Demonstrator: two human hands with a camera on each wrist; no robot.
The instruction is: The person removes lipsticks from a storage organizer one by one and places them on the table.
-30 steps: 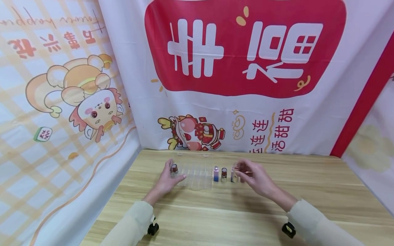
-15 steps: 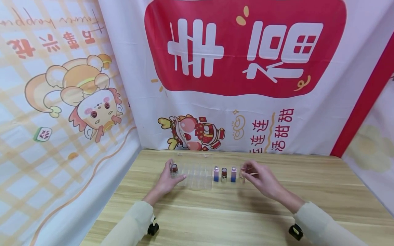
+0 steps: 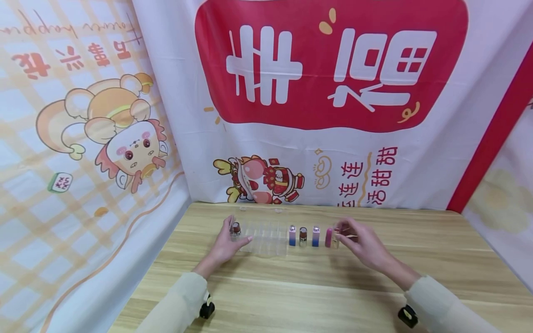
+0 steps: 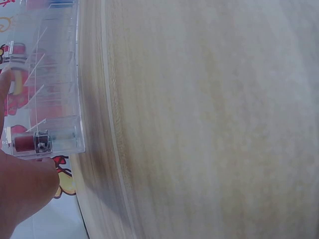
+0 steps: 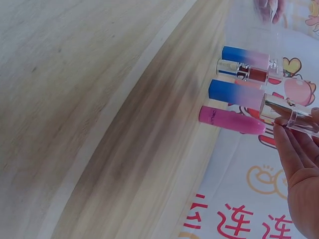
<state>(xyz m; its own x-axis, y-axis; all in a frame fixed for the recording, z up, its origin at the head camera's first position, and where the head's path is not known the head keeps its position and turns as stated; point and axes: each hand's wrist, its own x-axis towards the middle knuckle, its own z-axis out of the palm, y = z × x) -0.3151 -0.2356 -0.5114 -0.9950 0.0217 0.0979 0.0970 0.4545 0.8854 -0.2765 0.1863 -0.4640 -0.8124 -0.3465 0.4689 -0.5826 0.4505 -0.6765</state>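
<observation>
My left hand holds the left end of a clear compartment box, thumb along its front and fingers at its side. A lipstick with a dark red top stands in the box's leftmost compartment, also seen in the left wrist view. My right hand pinches a clear lipstick tube with a shiny metallic end, part of it hidden by the fingers. Just left of that tube stands a bright pink lipstick.
Right of the box, a pink-and-blue lipstick, a clear-cased dark red lipstick and another pink-and-blue lipstick stand in a row on the wooden table. A printed cloth hangs behind the table's back edge.
My right hand has moved right with the clear lipstick tube, uncovering the second pink-and-blue lipstick and then the bright pink one. My left hand stays at the box.
</observation>
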